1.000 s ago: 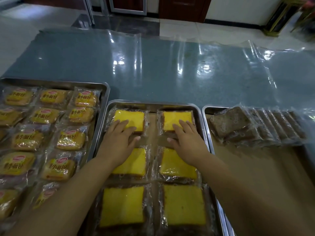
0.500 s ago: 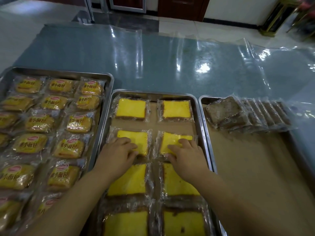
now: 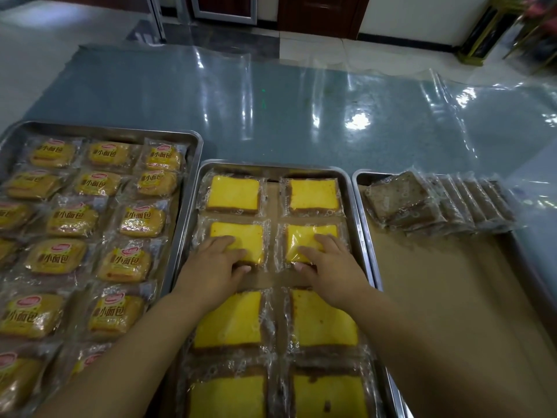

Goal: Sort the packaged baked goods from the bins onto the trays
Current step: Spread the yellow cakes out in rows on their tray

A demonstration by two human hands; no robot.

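The middle metal tray (image 3: 346, 176) holds yellow cake slices in clear wrappers, laid in two columns. My left hand (image 3: 211, 267) rests flat on the second-row left slice (image 3: 241, 236), fingers on its near edge. My right hand (image 3: 331, 270) presses the second-row right slice (image 3: 304, 236) the same way. Neither slice is lifted off the tray. Two slices (image 3: 233, 194) (image 3: 313, 194) lie in the top row, and several more sit nearer to me.
The left tray (image 3: 193, 137) is packed with small yellow-labelled bread packets (image 3: 141, 220). The right tray (image 3: 358, 179) has brown paper lining (image 3: 446, 297) and a leaning row of brown wrapped slices (image 3: 437, 200) at its far end. Plastic film covers the blue table (image 3: 301, 110).
Both hands drew back from the top-row slices to the second-row pair and nudged that pair slightly forward. The camera tilted, shifting the trays lower in view.
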